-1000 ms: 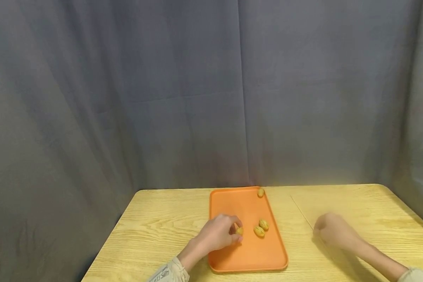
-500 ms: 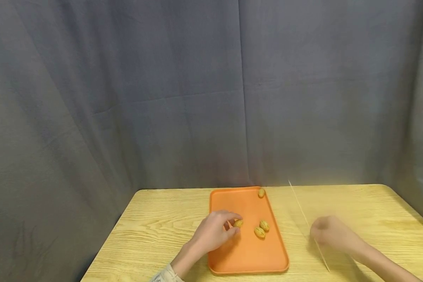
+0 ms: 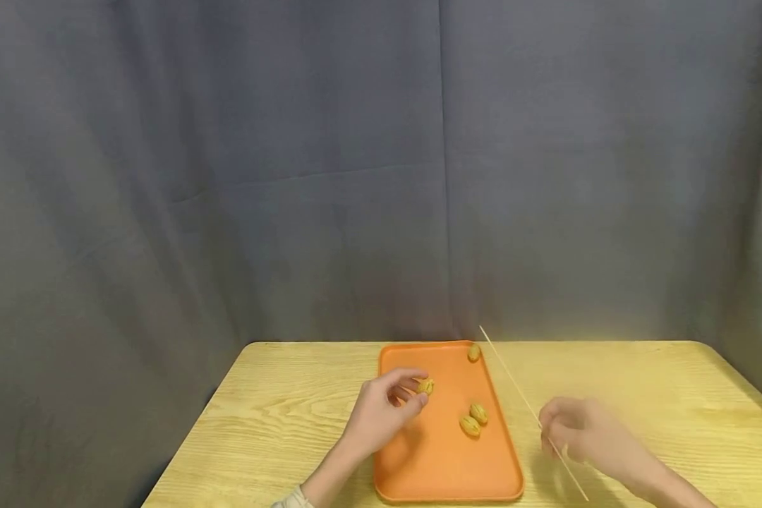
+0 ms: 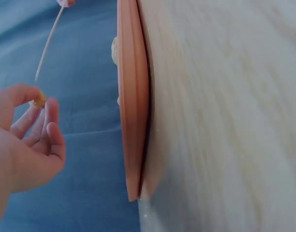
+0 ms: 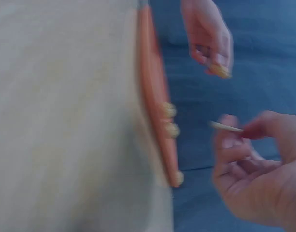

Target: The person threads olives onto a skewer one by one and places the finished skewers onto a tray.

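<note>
Nut sits in your left hand, raised above the tray and clear of its floor; you are pinching it between thumb and fingers, with part of its wrinkled shell showing past the fingertips. Your left arm comes in over the tray's left edge, and a bit of pale sleeve shows at the wrist, nearer you than the tray. Your right hand is off to the right of the tray, lifted over the table and somewhat blurred. You are gripping a thin stick there, caught between thumb and fingers partway along its length. The stick slants: its far end rises toward the tray's far right corner, and its near end sticks out below your hand, to the right of the tray's near right corner. In the head view the stick and the held nut are apart. On the tray, two nuts lie side by side toward the right edge, about midway along it, seemingly touching each other. One more nut lies by the tray's far right corner. Beyond the tray hangs a grey-blue curtain.
</note>
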Tool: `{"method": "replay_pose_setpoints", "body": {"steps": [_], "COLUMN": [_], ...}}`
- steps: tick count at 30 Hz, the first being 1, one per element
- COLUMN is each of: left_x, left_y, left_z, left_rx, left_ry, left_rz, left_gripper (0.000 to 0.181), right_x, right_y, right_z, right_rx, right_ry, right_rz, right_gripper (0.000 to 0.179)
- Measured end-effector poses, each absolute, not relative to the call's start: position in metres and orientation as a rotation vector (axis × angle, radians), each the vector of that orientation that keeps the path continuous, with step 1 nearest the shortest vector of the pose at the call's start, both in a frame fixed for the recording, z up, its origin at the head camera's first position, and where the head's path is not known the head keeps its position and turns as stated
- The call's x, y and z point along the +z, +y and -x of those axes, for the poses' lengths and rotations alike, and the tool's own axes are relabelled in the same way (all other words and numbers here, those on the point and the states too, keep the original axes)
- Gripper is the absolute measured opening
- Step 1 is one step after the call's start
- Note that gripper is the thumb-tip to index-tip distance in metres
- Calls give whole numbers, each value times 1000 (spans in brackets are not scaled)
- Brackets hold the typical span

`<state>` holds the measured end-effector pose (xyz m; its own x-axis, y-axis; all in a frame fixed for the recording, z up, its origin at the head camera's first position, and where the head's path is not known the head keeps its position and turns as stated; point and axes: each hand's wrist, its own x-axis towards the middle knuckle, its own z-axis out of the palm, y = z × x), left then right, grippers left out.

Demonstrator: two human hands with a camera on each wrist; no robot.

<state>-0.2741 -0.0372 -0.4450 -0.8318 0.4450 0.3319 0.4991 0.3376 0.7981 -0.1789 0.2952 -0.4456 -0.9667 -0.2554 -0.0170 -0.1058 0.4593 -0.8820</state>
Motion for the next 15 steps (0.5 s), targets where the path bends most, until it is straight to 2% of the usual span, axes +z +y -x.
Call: {"method": "replay_pose_setpoints", "body": {"steps": [7, 15], "left_x": [-449, -453], "left_y": [-42, -53], "left_z": [275, 284], "left_rx": [-1709, -2001], "left_ry": [-2557, -2514], "left_rz": [813, 735], "left_gripper": [27, 32], "right_x": [-455, -443], "right_y": [288, 279], "right_z": [168, 168], "right_rx": [-1666, -1754], "right_ry": [2582, 2602], "right_rz": [334, 431], "right_gripper": [14, 14]}}
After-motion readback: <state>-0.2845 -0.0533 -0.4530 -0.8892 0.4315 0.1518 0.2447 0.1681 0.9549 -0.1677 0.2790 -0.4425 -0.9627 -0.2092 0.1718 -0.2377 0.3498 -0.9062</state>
